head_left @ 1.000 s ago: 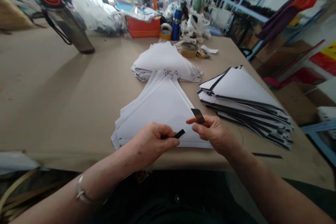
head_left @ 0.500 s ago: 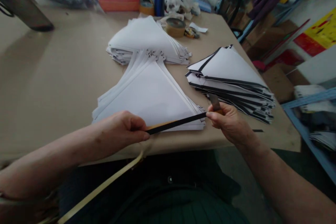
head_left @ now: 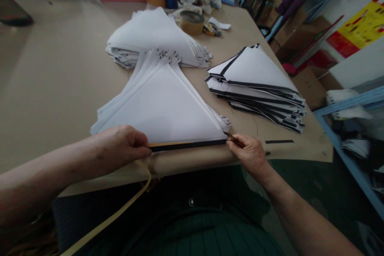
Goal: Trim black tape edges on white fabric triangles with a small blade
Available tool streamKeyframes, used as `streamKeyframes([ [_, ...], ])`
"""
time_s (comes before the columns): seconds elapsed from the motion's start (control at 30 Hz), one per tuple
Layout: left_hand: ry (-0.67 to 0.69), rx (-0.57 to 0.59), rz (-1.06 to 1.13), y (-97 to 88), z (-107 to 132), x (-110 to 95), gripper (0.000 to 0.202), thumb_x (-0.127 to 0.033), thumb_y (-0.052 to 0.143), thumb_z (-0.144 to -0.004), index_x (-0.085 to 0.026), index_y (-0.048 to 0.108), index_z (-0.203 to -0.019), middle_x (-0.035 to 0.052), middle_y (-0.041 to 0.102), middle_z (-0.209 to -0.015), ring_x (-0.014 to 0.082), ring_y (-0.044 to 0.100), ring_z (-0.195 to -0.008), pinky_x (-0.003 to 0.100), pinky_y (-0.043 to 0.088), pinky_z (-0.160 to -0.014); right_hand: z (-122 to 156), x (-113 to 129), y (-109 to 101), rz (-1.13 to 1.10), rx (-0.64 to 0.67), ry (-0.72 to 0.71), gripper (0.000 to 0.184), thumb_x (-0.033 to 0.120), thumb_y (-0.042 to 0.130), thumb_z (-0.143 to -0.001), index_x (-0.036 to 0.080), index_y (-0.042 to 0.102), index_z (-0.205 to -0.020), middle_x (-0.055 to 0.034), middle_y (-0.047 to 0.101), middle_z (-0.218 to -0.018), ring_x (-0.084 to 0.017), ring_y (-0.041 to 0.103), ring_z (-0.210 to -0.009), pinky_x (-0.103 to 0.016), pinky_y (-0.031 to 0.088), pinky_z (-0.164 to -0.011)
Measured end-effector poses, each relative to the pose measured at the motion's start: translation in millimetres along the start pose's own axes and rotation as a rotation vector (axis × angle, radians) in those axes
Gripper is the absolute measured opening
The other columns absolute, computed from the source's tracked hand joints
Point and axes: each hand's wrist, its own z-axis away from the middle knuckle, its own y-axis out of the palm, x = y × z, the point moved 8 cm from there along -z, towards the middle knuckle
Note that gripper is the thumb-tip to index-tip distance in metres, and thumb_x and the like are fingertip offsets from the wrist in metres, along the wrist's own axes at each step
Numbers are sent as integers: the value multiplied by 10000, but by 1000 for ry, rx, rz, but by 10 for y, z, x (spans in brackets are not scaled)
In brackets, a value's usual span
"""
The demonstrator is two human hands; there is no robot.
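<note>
Black strip: stretched between both grips along the near edge of the white triangle stack, long axis running left to right; left hand pinched shut on its left end; right hand closed on its right end with a small blade; tan backing tape hanging from the left grip; black-edged triangle stack just right on the table.

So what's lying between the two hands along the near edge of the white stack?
In the head view, a black strip runs from left hand to right hand.
</note>
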Motion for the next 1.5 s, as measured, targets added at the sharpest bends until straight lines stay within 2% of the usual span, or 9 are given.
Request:
streamKeyframes([
  [0.13, 23, -23, 15, -59, 33, -71, 259, -339, 498, -727, -158, 643, -610, -21, 506, -509, 128, 422, -524, 225, 270, -502, -16, -7, 33, 58, 23, 11, 142, 262, 568, -806, 173, 667, -756, -34, 665, -714, -155, 614, -685, -236, 430, -632],
  [0.4, 31, -45, -20, -80, 21, -96, 258, -325, 507, -738, -161, 648, -597, -14, 524, -497, 133, 435, -513, 230, 269, -501, -71, 16, 104, 197, 106, 23, 164, 280, 521, -832, 192, 646, -770, -34, 668, -746, -161, 603, -705, -255, 386, -647],
  [0.57, 29, -63, -74, -89, 25, -152, 267, -329, 496, -748, -159, 653, -616, -7, 530, -498, 135, 451, -516, 233, 276, -515, -119, -18, 129, 369, 162, 76, 204, 322, 510, -833, 201, 592, -690, -20, 615, -631, -151, 554, -607, -262, 338, -590],
  [0.7, 26, -75, -66, -100, 32, -182, 254, -310, 486, -742, -161, 624, -590, -19, 493, -478, 118, 427, -492, 225, 267, -498, -109, 10, 75, 246, 141, 98, 108, 296, 560, -796, 203, 591, -750, -6, 630, -660, -153, 589, -637, -250, 385, -615],
  [0.83, 53, -93, -44, -96, 8, -156, 261, -338, 512, -714, -172, 582, -525, -28, 452, -442, 109, 387, -453, 230, 243, -465, -78, 316, 78, 50, 117, -51, 105, 277, 543, -828, 206, 618, -843, -35, 680, -800, -166, 630, -738, -257, 444, -685],
  [0.93, 77, -104, -22, -94, -9, -146, 260, -353, 533, -696, -181, 581, -508, -25, 449, -422, 110, 371, -434, 244, 238, -460, -99, 511, 240, -24, 197, -163, 107, 249, 528, -836, 211, 622, -867, -37, 678, -836, -162, 630, -755, -255, 461, -686],
  [1.1, 61, -94, -8, -110, 37, -119, 194, -311, 539, -669, -194, 632, -547, -26, 464, -415, 111, 379, -419, 254, 246, -466, -195, 482, 489, -30, 261, -235, 93, 197, 530, -803, 205, 611, -849, -35, 674, -805, -168, 630, -741, -272, 476, -692],
  [1.23, 16, -64, -5, -121, 139, 97, 192, -318, 536, -669, -194, 658, -589, -23, 481, -444, 111, 379, -430, 251, 230, -460, -213, 378, 495, -17, 231, -216, 97, 231, 552, -803, 207, 616, -872, -34, 687, -819, -174, 644, -746, -277, 489, -693],
  [1.5, -53, -38, 235, -174, 576, 874, 232, -300, 505, -727, -140, 659, -658, -46, 380, -528, 98, 315, -546, 204, 234, -531, -194, 422, 487, 57, 225, -234, 135, 276, 562, -801, 208, 635, -892, -37, 698, -803, -181, 651, -715, -284, 496, -651],
])
